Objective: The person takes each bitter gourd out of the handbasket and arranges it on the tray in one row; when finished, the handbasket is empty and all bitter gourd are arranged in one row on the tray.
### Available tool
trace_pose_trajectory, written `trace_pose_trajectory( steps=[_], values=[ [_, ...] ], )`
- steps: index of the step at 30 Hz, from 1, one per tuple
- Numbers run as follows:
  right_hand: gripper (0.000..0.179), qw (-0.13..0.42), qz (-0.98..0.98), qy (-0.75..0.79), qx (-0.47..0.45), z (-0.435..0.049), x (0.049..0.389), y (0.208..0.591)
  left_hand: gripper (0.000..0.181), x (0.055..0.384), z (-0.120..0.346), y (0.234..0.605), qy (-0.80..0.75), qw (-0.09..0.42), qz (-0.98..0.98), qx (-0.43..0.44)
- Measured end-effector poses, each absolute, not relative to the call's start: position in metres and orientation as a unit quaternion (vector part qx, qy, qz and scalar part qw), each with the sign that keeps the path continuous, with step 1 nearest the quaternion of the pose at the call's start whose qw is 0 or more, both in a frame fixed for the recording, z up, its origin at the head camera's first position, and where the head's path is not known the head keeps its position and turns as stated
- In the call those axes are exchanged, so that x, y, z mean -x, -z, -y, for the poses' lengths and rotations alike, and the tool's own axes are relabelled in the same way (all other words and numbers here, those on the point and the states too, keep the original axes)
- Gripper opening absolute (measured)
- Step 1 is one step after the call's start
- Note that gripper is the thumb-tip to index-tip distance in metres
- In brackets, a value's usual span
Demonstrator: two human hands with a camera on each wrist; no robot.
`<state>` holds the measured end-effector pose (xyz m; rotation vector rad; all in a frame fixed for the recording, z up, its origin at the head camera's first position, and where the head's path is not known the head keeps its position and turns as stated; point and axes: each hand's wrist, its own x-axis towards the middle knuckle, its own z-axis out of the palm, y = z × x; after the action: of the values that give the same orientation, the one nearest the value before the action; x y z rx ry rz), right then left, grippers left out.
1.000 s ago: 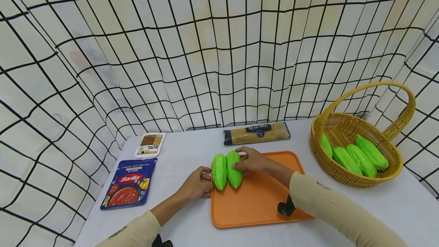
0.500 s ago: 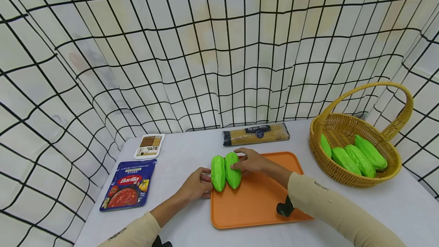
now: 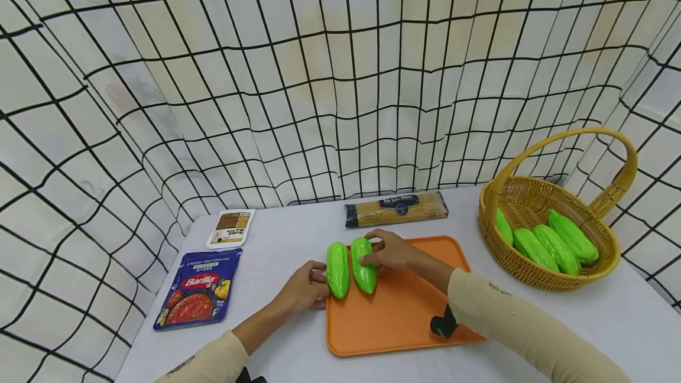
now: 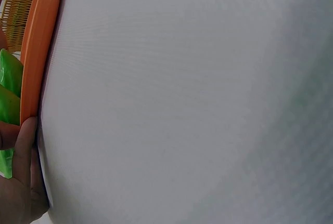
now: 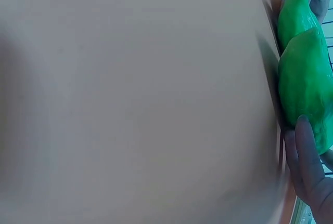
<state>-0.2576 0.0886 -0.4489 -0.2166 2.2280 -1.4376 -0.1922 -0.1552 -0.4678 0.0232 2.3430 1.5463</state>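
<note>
Two bright green bitter melons lie side by side on the orange tray [image 3: 399, 318], at its left edge. My right hand [image 3: 391, 251] grips the right bitter melon [image 3: 364, 273] from its right side. In the right wrist view, fingertips lie along the lower part of this bitter melon [image 5: 304, 76]. My left hand [image 3: 304, 288] is at the tray's left rim, beside the left bitter melon [image 3: 337, 270], its fingers extended toward it. In the left wrist view a fingertip [image 4: 30, 122] rests at the tray's outer wall.
At the right stands a wicker basket [image 3: 609, 247] with a tall handle, holding several more bitter melons. A spaghetti pack [image 3: 396, 210] lies behind the tray. To the left are a blue Barilla pouch [image 3: 199, 288] and a small white packet [image 3: 231, 229]. Black netting [image 3: 367, 105] encloses the table.
My right hand has tilted the right bitter melon and eased it slightly to the right, widening the gap between the two. My left hand has stayed nearly still.
</note>
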Motion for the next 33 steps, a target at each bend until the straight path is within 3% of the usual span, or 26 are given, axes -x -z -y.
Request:
trace_pose_trajectory(
  steps=[33],
  values=[
    [0.075, 0.219, -0.825, 0.515, 0.082, -0.0924, 0.2553, 0.4478, 0.061, 0.1915, 0.1541, 0.4654, -0.538, 0.163, -0.827, -0.007]
  ],
)
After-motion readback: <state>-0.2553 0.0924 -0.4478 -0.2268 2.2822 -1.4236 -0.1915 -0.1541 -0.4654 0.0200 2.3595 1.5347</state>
